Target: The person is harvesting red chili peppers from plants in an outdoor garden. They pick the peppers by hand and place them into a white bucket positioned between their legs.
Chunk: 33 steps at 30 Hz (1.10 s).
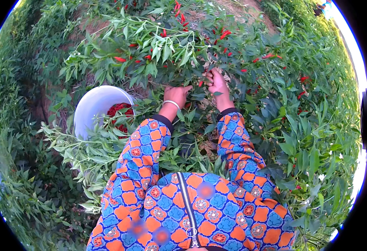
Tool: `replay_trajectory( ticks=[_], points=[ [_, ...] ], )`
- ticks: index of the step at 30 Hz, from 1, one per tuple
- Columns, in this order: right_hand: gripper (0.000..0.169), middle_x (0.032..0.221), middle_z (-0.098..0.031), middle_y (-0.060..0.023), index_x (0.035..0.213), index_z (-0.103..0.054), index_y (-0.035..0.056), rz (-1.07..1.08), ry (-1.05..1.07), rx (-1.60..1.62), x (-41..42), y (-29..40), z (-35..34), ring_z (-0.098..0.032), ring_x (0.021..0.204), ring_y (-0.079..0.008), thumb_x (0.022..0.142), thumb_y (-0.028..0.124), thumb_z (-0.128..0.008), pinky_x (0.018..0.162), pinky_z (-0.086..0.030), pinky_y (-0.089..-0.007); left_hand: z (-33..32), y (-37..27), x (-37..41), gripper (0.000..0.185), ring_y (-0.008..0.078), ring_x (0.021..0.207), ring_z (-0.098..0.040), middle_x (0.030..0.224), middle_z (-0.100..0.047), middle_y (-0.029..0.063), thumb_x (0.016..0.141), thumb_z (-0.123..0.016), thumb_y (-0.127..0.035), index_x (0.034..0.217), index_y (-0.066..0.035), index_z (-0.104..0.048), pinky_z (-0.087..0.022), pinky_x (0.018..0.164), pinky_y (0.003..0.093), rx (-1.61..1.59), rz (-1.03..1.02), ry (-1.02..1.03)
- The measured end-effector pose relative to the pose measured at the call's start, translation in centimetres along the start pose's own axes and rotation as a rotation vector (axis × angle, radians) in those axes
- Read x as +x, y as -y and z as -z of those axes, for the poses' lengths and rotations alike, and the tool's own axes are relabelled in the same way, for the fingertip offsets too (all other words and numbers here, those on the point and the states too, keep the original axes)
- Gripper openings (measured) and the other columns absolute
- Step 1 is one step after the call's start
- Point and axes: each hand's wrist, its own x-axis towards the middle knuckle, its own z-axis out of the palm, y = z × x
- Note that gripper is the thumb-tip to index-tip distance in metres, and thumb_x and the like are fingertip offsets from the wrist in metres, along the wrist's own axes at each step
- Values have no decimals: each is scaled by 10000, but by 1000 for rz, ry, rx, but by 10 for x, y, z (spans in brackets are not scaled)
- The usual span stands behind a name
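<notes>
Both hands are in among the leafy branches of a chili pepper plant (158,47) hung with ripe red chilies. My left hand (175,95), with a pale bangle (171,102) at its wrist, is at the lower foliage with its index finger stretched to the right. Leaves hide its other fingertips. My right hand (217,84) is raised a little higher, its fingers curled at a stem, and what lies between them is unclear. A red chili (200,83) hangs between the two hands, just left of the right one.
A white plastic bucket (91,106) stands tilted at the left, with a heap of picked red chilies (120,110) inside. Leafy branches (86,157) overhang its near side. More chili plants (302,131) crowd the right, and bare soil (246,11) shows at the top.
</notes>
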Motion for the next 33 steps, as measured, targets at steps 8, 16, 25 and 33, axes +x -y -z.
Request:
replay_trajectory(
  ticks=[8,16,25,33],
  points=[
    [265,748,-567,-23,879,-563,43,300,-238,-287,22,-12,-4,-499,562,-112,863,297,-487,444,-372,-265,-5,5,4,283,315,682,-588,744,-619,135,761,-559,-171,1025,-253,-621,-450,691,404,-2,26,-4],
    [233,614,-491,10,787,-529,88,-22,228,1,-18,8,-6,-388,445,-57,881,294,-473,354,-247,-160,-8,6,0,280,282,695,-595,754,-629,111,771,-544,-193,1029,-275,-617,-405,762,402,5,35,59],
    [196,610,-498,16,870,-550,48,221,42,-349,-78,35,-71,-428,496,-91,835,239,-526,400,-324,-187,-9,7,1,278,315,713,-589,794,-628,126,763,-547,-173,1012,-270,-625,-446,729,415,-77,99,27],
    [242,813,-596,-182,946,-561,17,983,-74,-1610,-72,23,-85,-571,754,-344,758,169,-573,685,-456,-385,-13,11,2,251,304,676,-591,745,-625,124,779,-536,-195,1005,-253,-630,-444,693,407,-91,47,-49]
  ],
)
